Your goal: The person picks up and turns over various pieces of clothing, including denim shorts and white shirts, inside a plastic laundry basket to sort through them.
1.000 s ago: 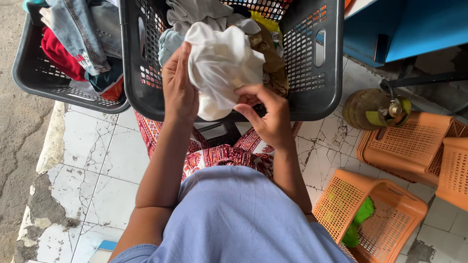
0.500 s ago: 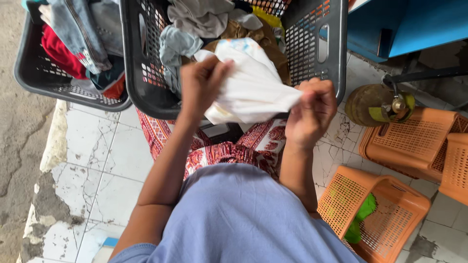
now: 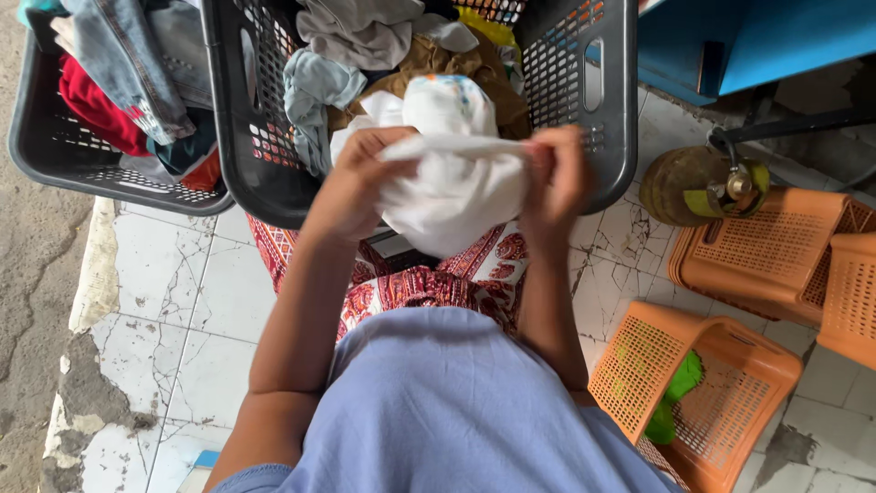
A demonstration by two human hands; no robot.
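I hold a white cloth [image 3: 456, 178] with both hands above my lap, in front of a dark grey laundry basket [image 3: 613, 119] full of mixed clothes. My left hand [image 3: 351, 187] grips the cloth's left edge with the fingers curled over it. My right hand [image 3: 557, 173] pinches the cloth's right edge, blurred by motion. The cloth is stretched in a band between the hands and the rest hangs bunched below. A small printed patch shows at its top.
A second dark basket [image 3: 55, 155] with jeans and red clothes stands at the left. Orange plastic baskets [image 3: 776, 256] lie at the right, one [image 3: 712, 393] holding something green. A round brass-coloured gas cylinder [image 3: 684, 187] and a blue cabinet [image 3: 757, 41] stand behind. Cracked white tiles cover the floor.
The hands have shifted along the white cloth: it went from a bunched lump to stretched wide, and now is pulled into a tighter band between the hands, held higher.
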